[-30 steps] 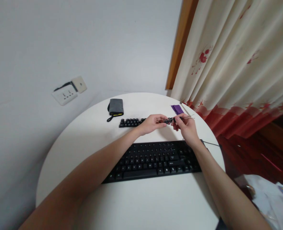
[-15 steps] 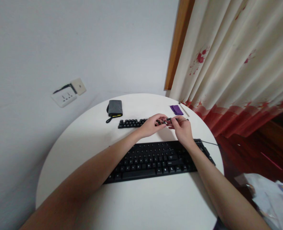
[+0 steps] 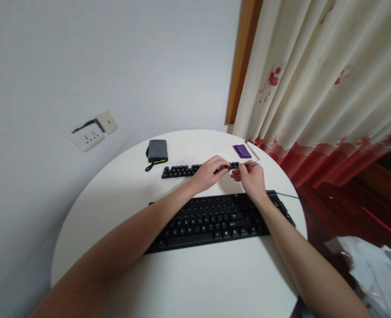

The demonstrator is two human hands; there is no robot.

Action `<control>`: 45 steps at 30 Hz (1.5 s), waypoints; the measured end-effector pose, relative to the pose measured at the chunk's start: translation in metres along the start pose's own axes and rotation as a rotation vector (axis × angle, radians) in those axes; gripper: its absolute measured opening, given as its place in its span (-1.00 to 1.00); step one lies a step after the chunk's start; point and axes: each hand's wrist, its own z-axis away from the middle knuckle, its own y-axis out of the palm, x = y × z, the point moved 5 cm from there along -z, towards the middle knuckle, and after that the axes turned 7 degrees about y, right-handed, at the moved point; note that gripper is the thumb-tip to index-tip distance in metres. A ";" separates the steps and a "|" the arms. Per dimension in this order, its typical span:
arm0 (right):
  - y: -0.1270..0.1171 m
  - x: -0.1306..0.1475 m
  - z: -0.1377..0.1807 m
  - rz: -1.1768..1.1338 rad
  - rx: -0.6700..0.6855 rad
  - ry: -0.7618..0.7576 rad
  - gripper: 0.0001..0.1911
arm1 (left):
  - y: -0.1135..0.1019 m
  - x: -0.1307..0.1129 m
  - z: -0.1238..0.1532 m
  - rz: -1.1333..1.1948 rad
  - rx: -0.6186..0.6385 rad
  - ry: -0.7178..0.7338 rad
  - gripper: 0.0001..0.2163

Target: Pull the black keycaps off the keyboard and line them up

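Observation:
My left hand (image 3: 209, 173) is bent over the far row of black keycaps (image 3: 178, 172), its thumb and fingers closed around a small black keycap (image 3: 227, 167). Just to the right, my right hand (image 3: 252, 180) pinches a thin tool (image 3: 253, 164) whose slender, wire-like end sticks out to the right; most of it is hidden in the fingers. The two hands are close together, fingertips almost meeting. Beneath my forearms lies a black keyboard (image 3: 191, 241), partly covered by them, with keys in place over much of it and a bare-looking dark patch near my right wrist.
On the round white table (image 3: 182, 282) are a folded grey cloth pouch (image 3: 157, 150) with a loop, a purple cloth (image 3: 242, 151) and a thin pale stick (image 3: 253, 151). A cable (image 3: 286, 195) runs off the right edge. White plastic bags (image 3: 374, 269) lie at lower right, beside the curtain.
My fingers have shifted slightly at the small keycap, and the thin tool in my right hand shows more clearly, pointing right. The view has moved a little; the keyboard and cloths stay put.

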 end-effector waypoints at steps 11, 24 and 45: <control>-0.028 0.006 -0.018 -0.086 -0.147 -0.046 -0.80 | 0.032 0.024 0.017 -0.340 0.335 -0.124 -0.84; -0.027 0.004 -0.022 -0.091 -0.119 -0.094 -0.80 | 0.040 0.023 -0.018 -0.468 0.324 -0.208 -0.94; -0.026 0.004 -0.025 -0.099 -0.106 -0.103 -0.80 | 0.033 0.033 -0.003 -0.488 0.157 -0.302 -0.94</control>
